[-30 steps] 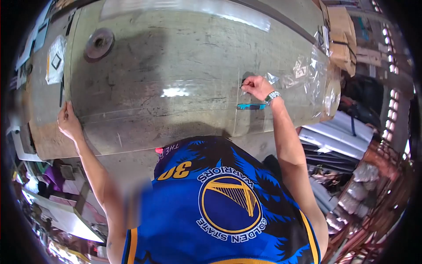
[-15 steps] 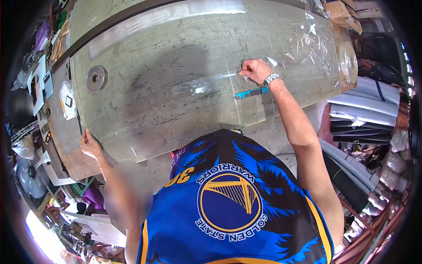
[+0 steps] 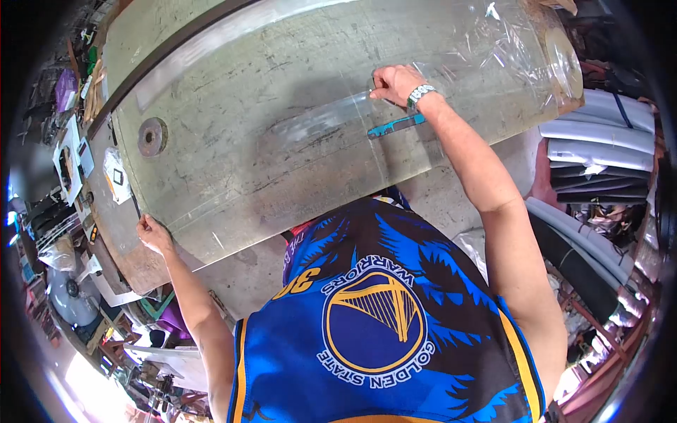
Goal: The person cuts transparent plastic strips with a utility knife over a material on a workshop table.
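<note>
A clear plastic sheet [image 3: 233,169] lies over the worn grey-green worktop. At its left edge, close to the front corner, my left hand [image 3: 154,234] is closed in a pinch on the sheet. Farther right, my right hand [image 3: 397,84], with a metal watch [image 3: 421,94] on the wrist, pinches the clear sheet near a faint crosswise line; its fingertips are partly hidden. Just below that hand rests a teal and black utility knife [image 3: 395,126], apart from the fingers.
A round metal disc with a centre hole [image 3: 151,137] sits at the left of the worktop. A long dark bar [image 3: 166,62] crosses the back. Crumpled clear film [image 3: 504,53] and a wide clear tape roll [image 3: 562,62] lie at the right. Rolled material [image 3: 599,151] is stacked beyond.
The view has shifted slightly. My right hand has moved up and a little left, away from the body. My left hand stays at the sheet's left edge. The knife remains on the worktop.
</note>
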The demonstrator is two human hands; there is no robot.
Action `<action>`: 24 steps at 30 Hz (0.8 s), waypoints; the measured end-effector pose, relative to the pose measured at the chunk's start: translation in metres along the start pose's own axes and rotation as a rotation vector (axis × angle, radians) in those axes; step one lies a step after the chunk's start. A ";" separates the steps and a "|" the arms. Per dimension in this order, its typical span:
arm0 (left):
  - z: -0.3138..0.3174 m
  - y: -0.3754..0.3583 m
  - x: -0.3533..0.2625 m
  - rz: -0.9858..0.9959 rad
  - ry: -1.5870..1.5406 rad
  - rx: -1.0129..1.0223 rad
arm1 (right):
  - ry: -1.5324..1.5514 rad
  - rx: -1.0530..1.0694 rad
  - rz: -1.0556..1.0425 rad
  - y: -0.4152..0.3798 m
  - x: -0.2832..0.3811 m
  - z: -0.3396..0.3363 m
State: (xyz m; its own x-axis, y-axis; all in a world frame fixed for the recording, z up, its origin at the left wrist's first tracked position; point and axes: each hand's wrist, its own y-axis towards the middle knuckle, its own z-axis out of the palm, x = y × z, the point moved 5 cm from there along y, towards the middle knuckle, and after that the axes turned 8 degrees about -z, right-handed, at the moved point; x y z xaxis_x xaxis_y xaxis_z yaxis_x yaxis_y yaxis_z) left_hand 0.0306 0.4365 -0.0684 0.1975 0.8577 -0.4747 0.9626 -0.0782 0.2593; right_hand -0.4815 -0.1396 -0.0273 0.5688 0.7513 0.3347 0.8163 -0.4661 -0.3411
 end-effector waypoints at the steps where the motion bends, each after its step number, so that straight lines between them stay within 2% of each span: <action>1: 0.000 0.001 -0.003 -0.035 -0.010 0.027 | 0.019 0.032 0.034 0.000 0.000 -0.001; 2: -0.003 -0.002 -0.004 -0.074 -0.013 0.058 | 0.023 0.041 0.029 -0.001 0.001 -0.002; 3: -0.011 -0.009 -0.019 -0.027 0.088 -0.060 | 0.033 0.048 0.026 -0.002 0.001 0.001; 5: -0.007 -0.030 -0.095 0.082 0.267 -0.313 | 0.044 0.052 0.022 0.004 -0.007 0.005; 6: 0.001 -0.042 -0.146 0.183 0.093 -0.217 | 0.037 0.029 0.011 0.006 -0.009 0.003; 7: 0.007 -0.072 -0.218 0.242 -0.098 -0.017 | 0.034 0.016 -0.001 0.006 -0.009 0.003; 8: 0.008 -0.113 -0.290 0.346 -0.090 0.174 | 0.031 0.014 -0.015 0.003 -0.008 0.005; 9: 0.020 -0.151 -0.343 0.556 -0.101 0.344 | 0.072 0.088 0.021 0.003 -0.006 0.001; 12: 0.062 -0.252 -0.451 0.983 -0.296 0.806 | 0.041 0.139 0.042 0.006 -0.004 -0.002; 14: 0.090 -0.293 -0.486 1.077 -0.245 1.026 | 0.031 0.086 0.011 0.007 -0.006 0.002; 16: 0.110 -0.305 -0.502 1.147 -0.136 1.088 | 0.029 -0.010 -0.040 0.008 -0.011 0.008; 20: 0.131 -0.314 -0.507 1.227 0.042 1.182 | 0.006 0.016 -0.051 0.012 -0.014 0.013; 24: 0.133 -0.313 -0.507 1.200 0.093 1.204 | 0.018 0.051 -0.045 0.012 -0.015 0.013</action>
State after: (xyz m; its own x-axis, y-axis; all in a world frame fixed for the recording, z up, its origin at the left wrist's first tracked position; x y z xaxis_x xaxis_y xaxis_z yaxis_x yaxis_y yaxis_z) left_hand -0.3458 -0.0415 -0.0209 0.8949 0.0556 -0.4427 -0.1145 -0.9303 -0.3484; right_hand -0.4813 -0.1505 -0.0477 0.5341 0.7619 0.3664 0.8351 -0.4078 -0.3693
